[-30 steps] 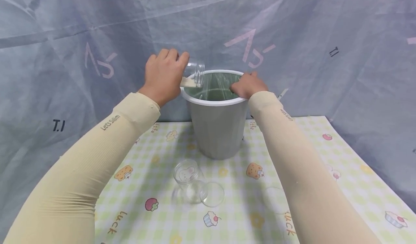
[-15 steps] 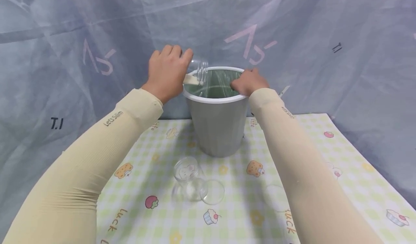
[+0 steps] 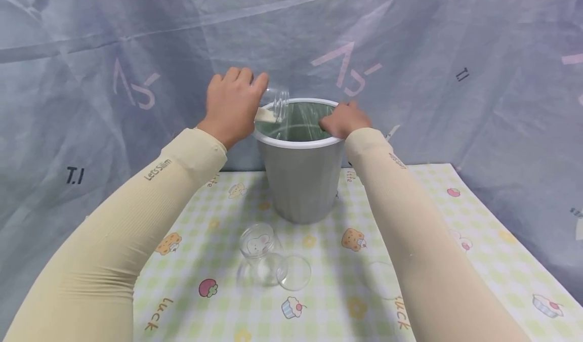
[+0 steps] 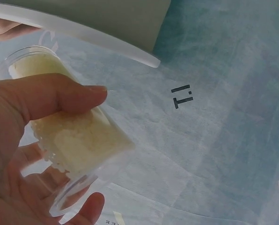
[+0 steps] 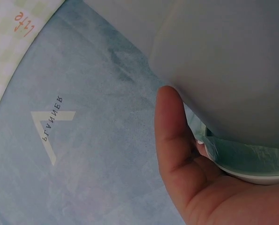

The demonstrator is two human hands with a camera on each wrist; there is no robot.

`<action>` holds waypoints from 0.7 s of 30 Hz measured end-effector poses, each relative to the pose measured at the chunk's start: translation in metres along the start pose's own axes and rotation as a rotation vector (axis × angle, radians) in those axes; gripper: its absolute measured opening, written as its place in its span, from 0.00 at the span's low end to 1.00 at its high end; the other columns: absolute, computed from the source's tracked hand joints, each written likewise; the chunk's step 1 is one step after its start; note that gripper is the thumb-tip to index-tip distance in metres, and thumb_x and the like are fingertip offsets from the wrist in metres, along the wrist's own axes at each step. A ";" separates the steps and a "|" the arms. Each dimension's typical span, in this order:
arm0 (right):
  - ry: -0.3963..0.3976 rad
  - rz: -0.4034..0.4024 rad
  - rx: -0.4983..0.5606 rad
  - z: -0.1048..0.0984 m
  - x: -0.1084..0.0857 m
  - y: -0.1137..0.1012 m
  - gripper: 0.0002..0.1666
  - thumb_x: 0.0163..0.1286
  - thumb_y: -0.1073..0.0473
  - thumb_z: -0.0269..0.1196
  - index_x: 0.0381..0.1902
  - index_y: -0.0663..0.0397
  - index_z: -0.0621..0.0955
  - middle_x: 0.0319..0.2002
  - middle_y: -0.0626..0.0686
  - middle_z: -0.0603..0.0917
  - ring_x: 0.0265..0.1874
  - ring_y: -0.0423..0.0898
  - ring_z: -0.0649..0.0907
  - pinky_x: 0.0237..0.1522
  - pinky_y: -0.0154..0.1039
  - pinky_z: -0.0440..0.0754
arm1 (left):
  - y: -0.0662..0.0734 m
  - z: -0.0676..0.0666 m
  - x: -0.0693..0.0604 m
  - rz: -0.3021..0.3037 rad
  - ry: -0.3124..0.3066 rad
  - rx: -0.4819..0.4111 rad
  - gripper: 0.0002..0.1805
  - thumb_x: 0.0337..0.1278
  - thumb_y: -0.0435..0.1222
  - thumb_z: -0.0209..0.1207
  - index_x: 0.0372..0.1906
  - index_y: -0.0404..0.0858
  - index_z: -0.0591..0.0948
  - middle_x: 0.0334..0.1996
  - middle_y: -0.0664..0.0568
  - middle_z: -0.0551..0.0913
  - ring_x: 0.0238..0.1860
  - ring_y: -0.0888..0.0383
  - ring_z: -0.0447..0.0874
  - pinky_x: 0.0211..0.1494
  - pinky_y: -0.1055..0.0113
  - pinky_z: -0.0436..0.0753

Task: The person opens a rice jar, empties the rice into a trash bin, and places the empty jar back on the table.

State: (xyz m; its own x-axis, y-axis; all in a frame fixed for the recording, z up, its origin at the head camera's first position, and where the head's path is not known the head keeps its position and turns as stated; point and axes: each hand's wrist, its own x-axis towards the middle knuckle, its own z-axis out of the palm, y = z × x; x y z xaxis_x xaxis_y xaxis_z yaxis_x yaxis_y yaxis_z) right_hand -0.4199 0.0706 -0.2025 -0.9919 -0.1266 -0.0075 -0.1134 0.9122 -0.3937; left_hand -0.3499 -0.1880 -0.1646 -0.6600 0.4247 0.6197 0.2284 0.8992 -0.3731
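Note:
In the head view my left hand (image 3: 234,104) holds a clear jar (image 3: 279,104) tipped nearly on its side, its mouth over the left rim of a grey trash bin (image 3: 302,180). Pale rice-like grains (image 4: 83,140) lie along the jar's lower side; the left wrist view shows my thumb across the wall and fingers round the other side. Gripping the bin's right rim is my right hand (image 3: 346,119). Its thumb presses the outer wall in the right wrist view, while the other fingers are mostly hidden inside. A green translucent liner (image 3: 307,117) lines the bin.
A second clear jar (image 3: 258,243) stands on the checked tablecloth (image 3: 182,281) in front of the bin. Beside it lies a clear round lid (image 3: 294,273). Another faint clear disc (image 3: 380,280) lies near the right forearm. A blue-grey cloth (image 3: 159,38) hangs behind.
Both hands keep their holds on the jar and the bin. The jar stays tipped at about the same angle; the view itself shifts slightly.

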 end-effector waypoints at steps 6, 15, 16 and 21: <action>0.007 -0.001 -0.001 -0.001 -0.001 0.002 0.46 0.70 0.44 0.48 0.80 0.63 0.60 0.81 0.69 0.47 0.63 0.62 0.72 0.55 0.56 0.76 | 0.002 0.000 0.000 0.014 0.001 0.000 0.29 0.50 0.26 0.62 0.61 0.40 0.74 0.50 0.41 0.79 0.52 0.40 0.75 0.41 0.50 0.73; 0.004 0.004 0.013 0.003 -0.004 -0.006 0.48 0.72 0.43 0.49 0.82 0.63 0.55 0.81 0.69 0.48 0.70 0.66 0.69 0.65 0.61 0.74 | 0.000 -0.004 -0.004 0.004 -0.066 0.039 0.31 0.57 0.28 0.62 0.67 0.42 0.71 0.55 0.41 0.78 0.56 0.40 0.74 0.45 0.49 0.73; 0.004 0.004 0.015 0.003 -0.005 -0.007 0.48 0.73 0.42 0.49 0.82 0.63 0.54 0.81 0.69 0.48 0.70 0.66 0.69 0.65 0.61 0.74 | 0.000 -0.004 -0.004 0.005 -0.063 0.039 0.31 0.57 0.27 0.62 0.67 0.42 0.72 0.55 0.40 0.78 0.56 0.40 0.74 0.45 0.49 0.73; 0.014 0.003 0.033 0.002 -0.003 -0.006 0.48 0.72 0.43 0.49 0.82 0.62 0.53 0.81 0.68 0.47 0.66 0.64 0.71 0.61 0.59 0.76 | 0.001 -0.005 -0.004 0.009 -0.048 0.050 0.31 0.57 0.27 0.62 0.67 0.42 0.72 0.55 0.41 0.78 0.55 0.40 0.74 0.44 0.49 0.73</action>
State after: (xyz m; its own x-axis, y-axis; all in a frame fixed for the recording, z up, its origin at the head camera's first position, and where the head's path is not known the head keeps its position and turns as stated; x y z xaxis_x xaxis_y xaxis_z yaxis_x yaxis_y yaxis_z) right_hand -0.4163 0.0642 -0.2021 -0.9930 -0.1184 0.0040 -0.1089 0.8993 -0.4236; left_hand -0.3433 -0.1884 -0.1635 -0.6923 0.4257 0.5827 0.1992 0.8888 -0.4128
